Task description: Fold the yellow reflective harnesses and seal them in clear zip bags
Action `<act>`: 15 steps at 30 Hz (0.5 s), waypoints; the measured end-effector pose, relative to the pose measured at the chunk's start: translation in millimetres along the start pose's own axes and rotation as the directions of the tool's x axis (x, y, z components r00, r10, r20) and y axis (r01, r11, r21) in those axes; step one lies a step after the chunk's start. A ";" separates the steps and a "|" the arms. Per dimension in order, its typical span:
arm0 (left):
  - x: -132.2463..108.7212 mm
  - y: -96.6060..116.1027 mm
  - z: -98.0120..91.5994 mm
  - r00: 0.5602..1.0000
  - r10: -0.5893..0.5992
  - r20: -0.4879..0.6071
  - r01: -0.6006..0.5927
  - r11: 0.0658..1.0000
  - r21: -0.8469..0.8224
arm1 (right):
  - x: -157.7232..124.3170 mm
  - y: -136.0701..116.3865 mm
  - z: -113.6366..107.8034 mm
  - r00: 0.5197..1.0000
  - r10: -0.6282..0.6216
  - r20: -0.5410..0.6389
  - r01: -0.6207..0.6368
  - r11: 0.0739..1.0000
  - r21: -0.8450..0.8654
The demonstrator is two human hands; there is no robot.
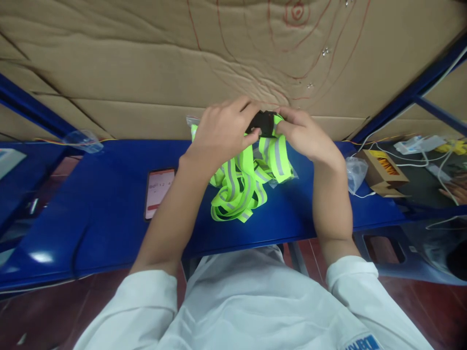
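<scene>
Spanning the back of the view, a creased cardboard sheet (146,73) with red pen lines stood behind the blue bench (102,204). On the bench, at its middle, lay a loose heap of neon yellow reflective strap (237,189) with grey stripes. Its lower loops rested on the bench top and its upper end was lifted toward the cardboard.

Left hand (222,131) was above the heap's upper left, fingers curled, thumb and fingertips pinched on the left side of the black buckle (263,122). Right hand (304,133) came in from the other side, fingers pressed together on the buckle's right edge and on the strap running out of it. The buckle sat between the two hands, touching both, raised clear of the bench and just in front of the cardboard. The strap hung down from it below the right hand's thumb into the heap.

A phone (157,192) with a lit screen lay flat left of the heap, near the left forearm. A small open carton (383,170) sat at the bench's right end, with a clear plastic bag (355,172) just beside it. Another clear bag (82,140) lay at the far left rear. Someone else's hand (454,187) showed at the right edge, well apart.
</scene>
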State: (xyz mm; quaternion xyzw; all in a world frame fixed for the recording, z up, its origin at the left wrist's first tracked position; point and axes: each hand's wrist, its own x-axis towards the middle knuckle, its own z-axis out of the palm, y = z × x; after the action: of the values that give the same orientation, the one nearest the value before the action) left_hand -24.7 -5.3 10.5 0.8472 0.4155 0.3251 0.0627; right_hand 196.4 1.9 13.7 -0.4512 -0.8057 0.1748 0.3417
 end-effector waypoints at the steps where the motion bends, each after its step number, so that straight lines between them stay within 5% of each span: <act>1: -0.6 0.1 -0.1 1.000 -0.010 0.014 0.010 1.000 -0.015 | -0.4 -1.3 0.8 1.000 0.000 0.000 0.000 1.000 0.001; 9: 6.3 -10.6 12.1 0.987 0.002 0.160 -0.030 0.984 0.173 | -0.2 -2.2 2.9 0.999 -0.041 0.002 0.041 0.996 -0.082; 15: 5.9 -12.4 12.9 0.991 0.048 0.124 -0.059 0.994 0.091 | 3.8 1.5 8.0 0.998 -0.032 -0.061 0.025 0.994 -0.108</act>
State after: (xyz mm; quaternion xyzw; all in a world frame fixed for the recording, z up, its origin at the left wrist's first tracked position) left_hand -22.5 9.2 -1.2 0.8783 0.4028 0.2544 0.0392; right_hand 190.2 6.1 8.7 -0.4626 -0.8093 0.1121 0.3443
